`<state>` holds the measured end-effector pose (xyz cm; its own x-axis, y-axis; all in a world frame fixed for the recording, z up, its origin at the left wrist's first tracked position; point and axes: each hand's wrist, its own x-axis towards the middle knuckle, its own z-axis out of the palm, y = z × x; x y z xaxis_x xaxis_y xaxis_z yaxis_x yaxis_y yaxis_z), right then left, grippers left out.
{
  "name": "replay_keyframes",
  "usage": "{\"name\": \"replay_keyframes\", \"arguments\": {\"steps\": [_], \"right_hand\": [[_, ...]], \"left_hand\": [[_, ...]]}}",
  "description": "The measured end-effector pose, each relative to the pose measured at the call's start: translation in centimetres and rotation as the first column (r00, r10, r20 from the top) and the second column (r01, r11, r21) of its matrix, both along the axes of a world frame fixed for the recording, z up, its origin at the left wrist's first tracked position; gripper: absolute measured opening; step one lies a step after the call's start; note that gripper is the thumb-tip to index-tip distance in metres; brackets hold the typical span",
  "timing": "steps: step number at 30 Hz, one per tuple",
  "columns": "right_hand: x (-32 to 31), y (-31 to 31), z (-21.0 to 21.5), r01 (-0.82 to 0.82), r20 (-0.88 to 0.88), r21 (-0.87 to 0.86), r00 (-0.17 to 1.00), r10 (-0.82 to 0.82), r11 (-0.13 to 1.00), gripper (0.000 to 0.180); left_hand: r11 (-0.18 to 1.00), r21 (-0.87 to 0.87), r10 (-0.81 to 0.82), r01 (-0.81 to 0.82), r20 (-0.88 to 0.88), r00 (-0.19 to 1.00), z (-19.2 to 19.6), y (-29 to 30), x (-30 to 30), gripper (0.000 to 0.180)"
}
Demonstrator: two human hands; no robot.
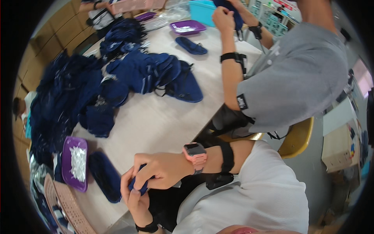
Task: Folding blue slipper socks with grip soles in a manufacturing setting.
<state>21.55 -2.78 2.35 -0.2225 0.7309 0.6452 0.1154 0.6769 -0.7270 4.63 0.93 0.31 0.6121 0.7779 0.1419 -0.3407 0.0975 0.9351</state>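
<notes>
Both of my hands are closed on a small, bunched navy blue cloth piece (141,181) at the front edge of the table. My right hand (161,169), with a pink watch at its wrist, covers it from above with bent fingers. My left hand (134,197), a black band at its wrist, pinches it from below. The fingers hide most of the cloth, so its full shape cannot be made out. Just left of my hands a long, rounded navy fabric item (104,177) lies on the table. Beyond that is a purple tray (64,165) of small white pieces.
A large heap of navy fabric items (66,97) covers the table's left side. A pink perforated basket (62,195) stands at the near left. On my right, a person in a grey shirt (292,74) handles navy cloth near a turquoise bin (200,13) and another purple tray (175,27).
</notes>
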Motion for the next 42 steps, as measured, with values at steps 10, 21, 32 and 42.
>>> {"name": "replay_keyframes", "arguments": {"steps": [10,21,32,42], "right_hand": [[-0.2,-0.3,-0.4,0.041,0.028,0.000,0.999,-0.041,0.999,0.023],[0.0,-0.1,-0.2,0.185,-0.044,-0.049,0.981,-0.187,0.982,0.023],[0.6,-0.5,-0.2,0.055,-0.130,-0.199,0.988,-0.082,0.978,0.019],[1.0,-0.7,-0.1,0.019,0.072,-0.015,0.997,-0.018,1.000,0.022]], "left_hand": [[0.965,0.027,0.252,-0.261,0.183,0.950,-0.9,-1.8,1.0,0.030],[0.841,0.370,0.346,-0.395,0.195,0.918,0.1,-1.6,2.6,0.030],[0.861,0.464,0.223,-0.208,0.024,0.975,-0.6,-1.6,1.6,0.031],[0.882,0.353,0.263,-0.311,0.177,0.948,0.3,-1.7,1.4,0.021]]}}
